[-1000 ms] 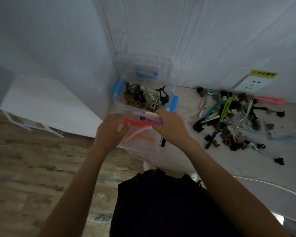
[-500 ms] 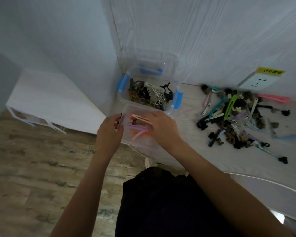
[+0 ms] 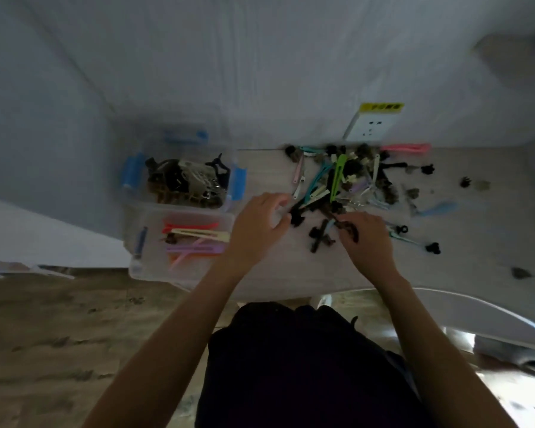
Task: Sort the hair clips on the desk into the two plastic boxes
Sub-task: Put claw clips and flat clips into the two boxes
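Maybe a third in: claw clips fill the far box [image 3: 179, 183], flat snap clips the near box [image 3: 183, 242] at the desk's left edge, pile [image 3: 346, 183] mid-desk still big, left hand [image 3: 257, 223] loose and empty, right hand [image 3: 368, 239] pinching a dark clip [image 3: 349, 231].

Bare desk [image 3: 464, 267] lay open right of the right hand's fingers [image 3: 348, 225]. The clip pile [image 3: 340, 183] crowded the surface just beyond both hands' fingertips. Left of the left hand [image 3: 257, 223], two plastic boxes [image 3: 142, 270] blocked passage.
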Available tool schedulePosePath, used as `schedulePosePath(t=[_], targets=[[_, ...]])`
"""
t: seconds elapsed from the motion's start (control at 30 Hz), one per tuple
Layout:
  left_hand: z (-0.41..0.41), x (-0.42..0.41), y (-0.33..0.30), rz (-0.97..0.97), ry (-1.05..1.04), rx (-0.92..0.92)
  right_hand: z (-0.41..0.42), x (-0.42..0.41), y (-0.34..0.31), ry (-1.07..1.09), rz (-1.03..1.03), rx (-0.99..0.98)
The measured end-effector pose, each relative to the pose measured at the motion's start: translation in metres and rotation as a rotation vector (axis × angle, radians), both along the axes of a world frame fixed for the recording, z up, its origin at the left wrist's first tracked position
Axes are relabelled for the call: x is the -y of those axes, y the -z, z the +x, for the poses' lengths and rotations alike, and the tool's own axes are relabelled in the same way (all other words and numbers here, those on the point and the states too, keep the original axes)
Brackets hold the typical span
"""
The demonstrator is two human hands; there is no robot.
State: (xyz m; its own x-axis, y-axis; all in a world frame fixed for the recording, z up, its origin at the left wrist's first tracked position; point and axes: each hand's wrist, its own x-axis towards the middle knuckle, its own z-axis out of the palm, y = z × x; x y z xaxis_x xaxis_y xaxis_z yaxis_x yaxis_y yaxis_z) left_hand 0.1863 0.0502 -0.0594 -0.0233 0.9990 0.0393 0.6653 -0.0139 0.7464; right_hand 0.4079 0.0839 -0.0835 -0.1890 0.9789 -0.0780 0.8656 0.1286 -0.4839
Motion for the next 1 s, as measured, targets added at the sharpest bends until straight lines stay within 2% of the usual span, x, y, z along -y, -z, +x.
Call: schedulePosePath(t=[0.1,0.23,0.4,0.53,0.67,0.8,0.9,1.0], targets=[[0.034,-0.039,0.020,-0.112,0.007,0.018,0.026,-0.009,0.020,-0.072,-0.044,0.123],[0.055,-0.078,0.045,-0.241,-0.021,-0.146,0.050,-0.014,0.038,-0.247,-0.044,0.203],[0.064,-0.106,0.057,-0.254,-0.034,-0.280,0.062,-0.034,0.031,-0.220,0.012,0.114],[0.070,-0.124,0.058,-0.205,0.009,-0.419,0.050,-0.069,0.017,-0.252,0.221,0.040],[0.082,-0.139,0.055,-0.296,-0.050,-0.337,0.022,-0.113,0.013,-0.374,0.165,0.075],[0.078,-0.137,0.059,-0.314,-0.087,-0.291,0.006,-0.135,0.026,-0.516,0.074,0.290],[0.067,-0.125,0.057,-0.296,-0.150,-0.165,0.007,-0.140,0.025,-0.536,0.128,0.422],[0.056,-0.116,0.052,-0.232,-0.274,0.009,0.013,-0.141,0.032,-0.559,0.244,0.466]])
